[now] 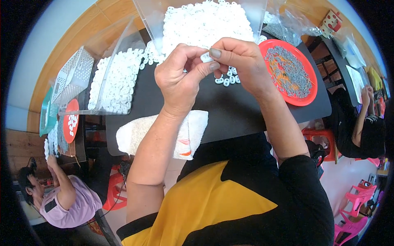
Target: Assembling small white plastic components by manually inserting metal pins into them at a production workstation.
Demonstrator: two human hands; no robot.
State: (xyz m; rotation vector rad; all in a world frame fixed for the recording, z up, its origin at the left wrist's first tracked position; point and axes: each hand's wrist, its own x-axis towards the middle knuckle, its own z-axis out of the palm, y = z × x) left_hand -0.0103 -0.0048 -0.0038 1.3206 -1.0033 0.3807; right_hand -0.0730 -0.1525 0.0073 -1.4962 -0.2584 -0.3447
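Note:
Between my two hands, above the dark table, is a small white plastic piece (pixel 206 57) with two holes. My left hand (pixel 177 80) pinches it between thumb and fingers. From the other side my right hand (pixel 245 63) grips it too, its thumb lying on the piece's edge; whether a screw is also in those fingers cannot be seen. Several loose white pieces (pixel 226 80) lie on the table just behind the fingers. Beyond them a clear bin (pixel 152 24) holds a heap of the same pieces. A red plate (pixel 314 78) of grey screws (pixel 287 69) is right of my right hand.
A folded towel (pixel 164 133) lies at the table's front edge, under my left forearm. Another clear bin of white pieces (pixel 119 80) and a white perforated basket (pixel 74 76) stand at left. Co-workers sit at both sides. Clear plastic bags (pixel 293 24) lie back right.

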